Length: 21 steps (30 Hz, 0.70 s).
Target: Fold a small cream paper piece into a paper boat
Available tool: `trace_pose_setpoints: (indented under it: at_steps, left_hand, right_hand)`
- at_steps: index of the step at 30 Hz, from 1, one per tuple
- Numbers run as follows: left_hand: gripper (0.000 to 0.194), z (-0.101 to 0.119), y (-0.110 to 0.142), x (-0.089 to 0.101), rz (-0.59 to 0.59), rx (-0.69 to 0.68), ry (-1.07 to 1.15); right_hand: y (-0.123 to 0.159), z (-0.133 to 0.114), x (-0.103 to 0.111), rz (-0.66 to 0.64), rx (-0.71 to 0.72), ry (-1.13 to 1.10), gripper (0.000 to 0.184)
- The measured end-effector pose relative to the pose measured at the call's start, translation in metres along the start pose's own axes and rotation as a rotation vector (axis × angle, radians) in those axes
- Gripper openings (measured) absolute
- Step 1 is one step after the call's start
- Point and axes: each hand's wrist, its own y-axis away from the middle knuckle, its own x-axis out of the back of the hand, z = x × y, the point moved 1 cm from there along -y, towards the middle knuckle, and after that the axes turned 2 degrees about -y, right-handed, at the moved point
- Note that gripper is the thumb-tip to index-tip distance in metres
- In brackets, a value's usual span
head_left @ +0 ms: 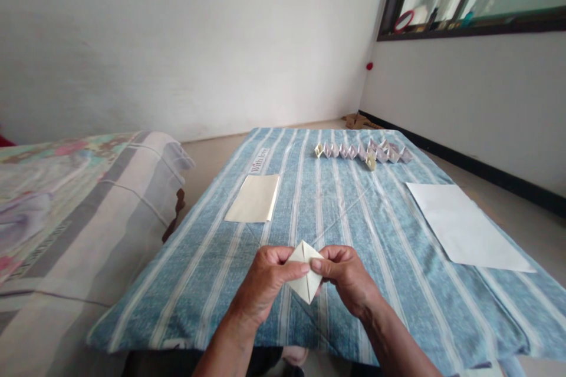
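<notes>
A small pale diamond of folded paper (304,288) is held between my two hands above the near part of the striped table. My left hand (270,275) grips its left side, with the thumb lying across the front face. From the other side my right hand (347,274) pinches the right corner, its thumb close to the left one. A vertical crease runs down the middle of the diamond. My other fingers are mostly hidden behind the paper.
Cream paper sheets (254,197) lie to the left on the blue striped cloth (212,259). At the far right stand several folded paper pieces (351,152) in a row. White paper (469,227) lies near the right edge. A bed (145,200) stands on the left.
</notes>
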Motion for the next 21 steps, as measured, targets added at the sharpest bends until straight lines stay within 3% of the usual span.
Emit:
trace_pose_setpoints:
  at_steps: [9, 16, 21]
  left_hand:
    - [0.024, 0.006, -0.005, -0.002, -0.058, 0.024, -0.059]
    - [0.021, 0.000, -0.008, 0.002, 0.011, 0.021, -0.082]
    - [0.020, -0.002, -0.011, 0.005, -0.019, 0.029, -0.062]
  right_hand:
    - [-0.002, 0.001, 0.003, 0.034, 0.016, 0.017, 0.033]
    - [-0.002, -0.001, 0.011, 0.019, -0.022, 0.067, 0.033]
    - [-0.003, -0.003, 0.016, 0.023, -0.010, 0.064, 0.032]
